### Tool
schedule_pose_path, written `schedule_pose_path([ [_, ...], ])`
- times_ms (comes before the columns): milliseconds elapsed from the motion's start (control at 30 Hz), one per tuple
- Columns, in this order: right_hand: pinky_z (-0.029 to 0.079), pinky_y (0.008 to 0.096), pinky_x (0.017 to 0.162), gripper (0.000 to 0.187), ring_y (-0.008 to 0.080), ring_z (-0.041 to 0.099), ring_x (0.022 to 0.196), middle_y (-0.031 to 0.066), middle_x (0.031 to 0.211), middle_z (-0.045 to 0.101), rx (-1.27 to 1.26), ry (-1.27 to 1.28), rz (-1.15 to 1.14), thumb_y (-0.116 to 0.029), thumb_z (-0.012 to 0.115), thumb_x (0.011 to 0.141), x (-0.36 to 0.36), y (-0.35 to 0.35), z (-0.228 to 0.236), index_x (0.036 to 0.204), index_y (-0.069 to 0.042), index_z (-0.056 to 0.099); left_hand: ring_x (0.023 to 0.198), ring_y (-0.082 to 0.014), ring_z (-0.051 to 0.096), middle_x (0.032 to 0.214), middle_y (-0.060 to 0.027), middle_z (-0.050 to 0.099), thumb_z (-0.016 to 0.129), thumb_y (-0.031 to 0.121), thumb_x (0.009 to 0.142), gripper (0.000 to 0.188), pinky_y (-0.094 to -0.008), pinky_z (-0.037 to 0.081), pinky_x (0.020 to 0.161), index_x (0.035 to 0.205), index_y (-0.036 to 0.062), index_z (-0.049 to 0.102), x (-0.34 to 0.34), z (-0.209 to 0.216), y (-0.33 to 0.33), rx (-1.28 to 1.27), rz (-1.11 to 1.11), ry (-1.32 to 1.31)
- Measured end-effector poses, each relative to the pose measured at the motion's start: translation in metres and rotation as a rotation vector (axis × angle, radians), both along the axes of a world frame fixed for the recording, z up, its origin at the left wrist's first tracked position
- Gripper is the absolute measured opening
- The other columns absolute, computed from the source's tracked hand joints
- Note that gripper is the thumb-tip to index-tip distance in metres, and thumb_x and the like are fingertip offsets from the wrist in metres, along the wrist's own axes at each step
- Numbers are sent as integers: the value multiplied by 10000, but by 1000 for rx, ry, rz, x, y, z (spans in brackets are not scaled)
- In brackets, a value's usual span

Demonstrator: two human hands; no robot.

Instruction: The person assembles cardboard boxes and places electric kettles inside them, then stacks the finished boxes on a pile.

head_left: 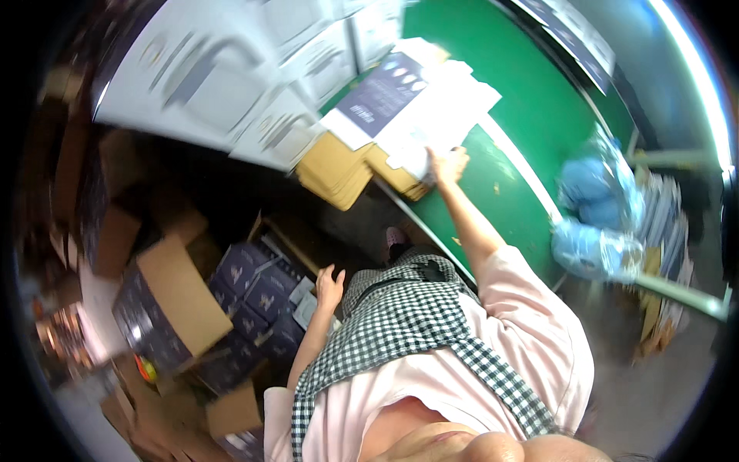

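Note:
A stack of flat, unfolded cartons (375, 100), white and dark blue with brown undersides, lies at the near edge of the green table. My right hand (448, 165) is at the near right corner of this stack, its fingers closed on the edge of a white flat carton (419, 138). Lower and to the left, my left hand (331, 286) hangs beside my checked apron, fingers apart and nothing in them. It is close to a large brown carton packed with dark blue boxes (262, 291).
White printed boxes (223, 92) stand stacked on the table's left. At the right are clear bags of blue items (600, 192) and a pale rail (681, 296), with flat cardboard (663, 223) behind. An open carton (181, 300) and loose cardboard crowd the floor at left.

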State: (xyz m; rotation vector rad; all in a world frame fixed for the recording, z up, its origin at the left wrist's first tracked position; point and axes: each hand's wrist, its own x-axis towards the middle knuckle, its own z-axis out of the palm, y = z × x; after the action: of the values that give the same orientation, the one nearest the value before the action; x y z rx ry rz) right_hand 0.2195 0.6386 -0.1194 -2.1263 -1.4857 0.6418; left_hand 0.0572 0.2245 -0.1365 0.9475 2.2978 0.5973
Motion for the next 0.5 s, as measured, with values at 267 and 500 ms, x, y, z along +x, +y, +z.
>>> schedule_pose_path([
  [267,525,399,882,586,366,625,997,243,1093,627,-275,231,-261,-311,876,657,-4,37,24,1019,51,591,1268,-469,417,1379,-311,414,559,319,957,579,-498,371,1059,1386,-40,408,-66,107,314,263,-465,528],
  [500,491,335,600,291,180,594,701,86,812,625,-186,649,-206,-120,809,758,39,20,-6,873,19,581,1197,-458,436,1242,-318,473,677,418,861,752,-482,393,1026,1332,-91,388,-107,66,401,60,-534,442],
])
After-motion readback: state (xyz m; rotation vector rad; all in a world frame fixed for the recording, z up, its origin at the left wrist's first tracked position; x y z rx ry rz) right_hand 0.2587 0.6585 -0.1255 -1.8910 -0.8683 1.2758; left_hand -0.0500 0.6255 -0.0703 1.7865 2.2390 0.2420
